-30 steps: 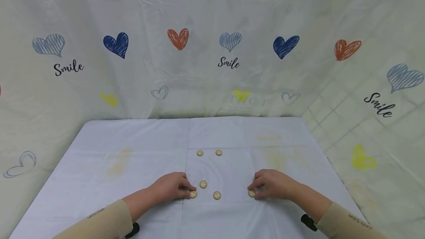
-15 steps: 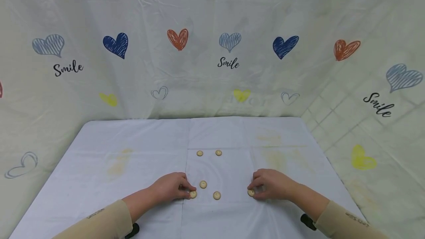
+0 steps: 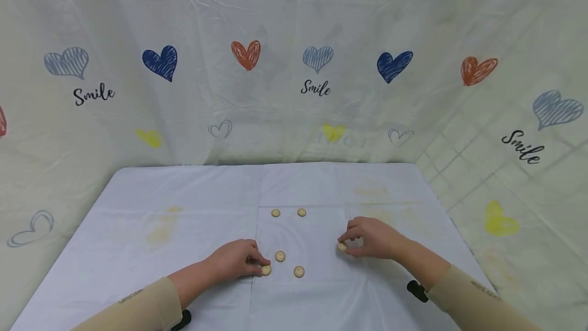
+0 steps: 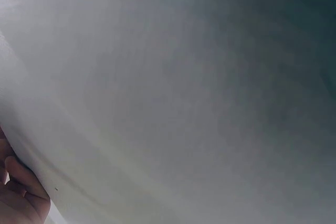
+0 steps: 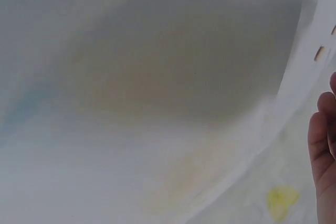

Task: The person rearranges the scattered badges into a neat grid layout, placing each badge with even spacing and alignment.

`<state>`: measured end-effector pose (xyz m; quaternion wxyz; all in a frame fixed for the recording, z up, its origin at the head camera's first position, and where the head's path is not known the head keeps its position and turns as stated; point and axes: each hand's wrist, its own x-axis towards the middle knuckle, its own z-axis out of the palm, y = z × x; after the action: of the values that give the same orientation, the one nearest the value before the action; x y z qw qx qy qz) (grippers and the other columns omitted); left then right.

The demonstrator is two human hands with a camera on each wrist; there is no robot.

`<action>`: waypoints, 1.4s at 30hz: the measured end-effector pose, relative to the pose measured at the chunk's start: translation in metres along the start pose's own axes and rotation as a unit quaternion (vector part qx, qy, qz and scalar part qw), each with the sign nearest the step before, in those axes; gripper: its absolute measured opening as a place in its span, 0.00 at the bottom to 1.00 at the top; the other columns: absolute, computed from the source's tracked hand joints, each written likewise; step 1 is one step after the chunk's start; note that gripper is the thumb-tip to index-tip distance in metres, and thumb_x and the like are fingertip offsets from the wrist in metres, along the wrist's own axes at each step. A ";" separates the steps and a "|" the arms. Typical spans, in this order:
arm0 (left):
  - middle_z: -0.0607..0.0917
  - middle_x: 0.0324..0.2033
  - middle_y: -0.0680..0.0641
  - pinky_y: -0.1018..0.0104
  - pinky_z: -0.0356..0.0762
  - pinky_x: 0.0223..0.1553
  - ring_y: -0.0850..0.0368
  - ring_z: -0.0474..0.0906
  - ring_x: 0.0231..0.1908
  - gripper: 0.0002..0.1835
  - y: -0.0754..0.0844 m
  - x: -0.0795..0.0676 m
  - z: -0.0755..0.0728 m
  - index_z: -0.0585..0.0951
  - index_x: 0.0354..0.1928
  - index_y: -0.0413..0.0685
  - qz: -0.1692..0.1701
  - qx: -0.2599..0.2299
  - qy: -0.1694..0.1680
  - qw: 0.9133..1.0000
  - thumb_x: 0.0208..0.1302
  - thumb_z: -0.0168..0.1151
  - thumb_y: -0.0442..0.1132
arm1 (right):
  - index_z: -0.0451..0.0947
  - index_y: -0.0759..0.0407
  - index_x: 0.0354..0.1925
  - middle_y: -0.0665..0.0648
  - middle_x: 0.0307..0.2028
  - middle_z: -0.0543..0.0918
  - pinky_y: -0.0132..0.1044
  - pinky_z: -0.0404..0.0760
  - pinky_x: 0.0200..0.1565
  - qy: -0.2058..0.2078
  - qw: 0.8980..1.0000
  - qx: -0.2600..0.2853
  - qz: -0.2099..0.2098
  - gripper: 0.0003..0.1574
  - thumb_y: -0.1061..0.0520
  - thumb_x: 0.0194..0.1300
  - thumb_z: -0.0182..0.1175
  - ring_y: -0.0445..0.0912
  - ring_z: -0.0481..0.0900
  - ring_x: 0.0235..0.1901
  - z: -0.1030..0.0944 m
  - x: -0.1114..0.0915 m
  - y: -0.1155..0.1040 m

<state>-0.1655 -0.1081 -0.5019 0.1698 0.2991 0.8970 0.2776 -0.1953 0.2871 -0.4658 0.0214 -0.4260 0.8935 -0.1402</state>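
In the head view my left hand is low on the white table, its thumb and fingers pinching a round wooden button at the table's surface. To the right, my right hand pinches another wooden button by its edge; whether that one touches the cloth I cannot tell. Between the hands lie two more buttons, one upper left and one lower right. The left wrist view catches only curled fingers at its corner. In the right wrist view, part of the right hand shows at the edge.
Farther back on the table two wooden buttons sit side by side, a left one and a right one. Behind the table hangs a pale backdrop printed with hearts and words. Creases run across the white cloth.
My right hand has moved away from me and slightly left, carrying its pinched button along. My left hand and the other buttons have stayed where they were.
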 end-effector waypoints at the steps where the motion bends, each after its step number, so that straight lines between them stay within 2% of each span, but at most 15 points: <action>1: 0.76 0.29 0.66 0.71 0.67 0.30 0.70 0.68 0.28 0.14 0.000 0.000 0.000 0.90 0.45 0.63 -0.001 0.000 0.000 1.000 0.54 0.75 0.47 | 0.89 0.44 0.43 0.40 0.31 0.78 0.30 0.75 0.35 0.001 1.000 -0.002 0.002 0.11 0.50 0.60 0.71 0.38 0.76 0.32 -0.001 0.002 0.001; 11: 0.76 0.29 0.67 0.71 0.68 0.30 0.70 0.68 0.28 0.14 -0.002 0.001 0.002 0.90 0.45 0.64 -0.007 0.003 -0.002 1.000 0.54 0.75 0.48 | 0.89 0.43 0.43 0.41 0.32 0.79 0.34 0.77 0.37 -0.003 0.999 -0.007 0.046 0.12 0.49 0.60 0.71 0.40 0.77 0.34 -0.013 0.030 0.014; 21: 0.75 0.29 0.67 0.71 0.68 0.30 0.70 0.68 0.28 0.14 -0.003 0.002 0.002 0.90 0.45 0.65 -0.009 0.007 -0.001 1.000 0.54 0.75 0.49 | 0.88 0.45 0.45 0.41 0.30 0.77 0.37 0.76 0.39 -0.033 0.994 -0.002 0.103 0.12 0.48 0.61 0.69 0.41 0.75 0.33 -0.023 0.053 0.024; 26: 0.75 0.29 0.67 0.71 0.68 0.31 0.70 0.68 0.28 0.14 -0.003 0.001 0.001 0.90 0.45 0.65 -0.007 0.009 0.001 1.000 0.54 0.75 0.49 | 0.89 0.46 0.44 0.42 0.28 0.77 0.37 0.74 0.36 -0.032 0.992 0.000 0.121 0.12 0.49 0.61 0.69 0.40 0.72 0.30 -0.019 0.062 0.034; 33: 0.75 0.29 0.67 0.71 0.68 0.30 0.70 0.68 0.28 0.14 -0.001 0.000 0.001 0.90 0.44 0.65 -0.006 0.003 0.002 1.000 0.53 0.76 0.48 | 0.89 0.47 0.44 0.43 0.27 0.76 0.38 0.72 0.36 -0.064 0.983 0.019 0.174 0.12 0.50 0.61 0.69 0.40 0.71 0.29 -0.015 0.077 0.042; 37: 0.76 0.28 0.66 0.70 0.68 0.30 0.70 0.68 0.28 0.14 0.000 0.000 0.000 0.90 0.44 0.64 -0.002 -0.004 0.003 1.000 0.53 0.76 0.47 | 0.89 0.46 0.44 0.44 0.27 0.75 0.38 0.72 0.37 -0.074 0.978 0.010 0.195 0.12 0.49 0.61 0.69 0.41 0.71 0.30 -0.009 0.081 0.048; 42: 0.75 0.28 0.66 0.71 0.68 0.30 0.71 0.68 0.28 0.14 0.001 0.000 0.000 0.90 0.44 0.64 0.001 -0.001 0.005 1.000 0.53 0.76 0.47 | 0.89 0.46 0.44 0.43 0.26 0.74 0.37 0.71 0.35 -0.079 0.978 -0.010 0.195 0.12 0.47 0.62 0.69 0.40 0.70 0.28 0.000 0.081 0.053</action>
<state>-0.1650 -0.1075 -0.5018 0.1651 0.2979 0.8975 0.2800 -0.2866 0.2565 -0.4735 0.1146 -0.2533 0.9564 -0.0899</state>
